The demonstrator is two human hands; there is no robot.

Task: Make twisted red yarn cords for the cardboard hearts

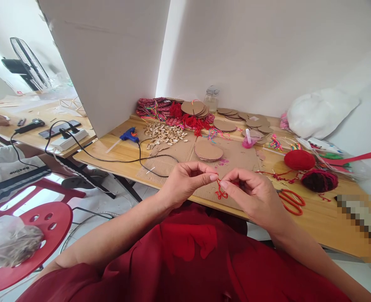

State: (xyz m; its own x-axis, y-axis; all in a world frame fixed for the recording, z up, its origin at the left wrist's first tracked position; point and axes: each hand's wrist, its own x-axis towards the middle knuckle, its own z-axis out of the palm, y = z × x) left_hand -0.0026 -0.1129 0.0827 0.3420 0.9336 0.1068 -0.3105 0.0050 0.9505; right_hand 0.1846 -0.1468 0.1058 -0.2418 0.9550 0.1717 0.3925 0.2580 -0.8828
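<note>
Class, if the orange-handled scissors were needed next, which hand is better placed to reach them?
Probably the right hand: it is beside the scissors, while the left hand is farther off. Both appear to pinch red yarn.

Fuzzy, matt fibre in the held red yarn (221,194). Smooth wood with a soft sheen across the bench (94,152). Dull cardboard in the rounded cutout (208,150) and flat sheet (242,159) beneath. Smooth blue plastic on the glue gun (129,134). Glossy, hard red plastic on the stool (58,222); thin, shiny, crinkled clear plastic in the bag (11,243) upon it. Soft, matt, creased cloth in the red garment (141,264).
</note>
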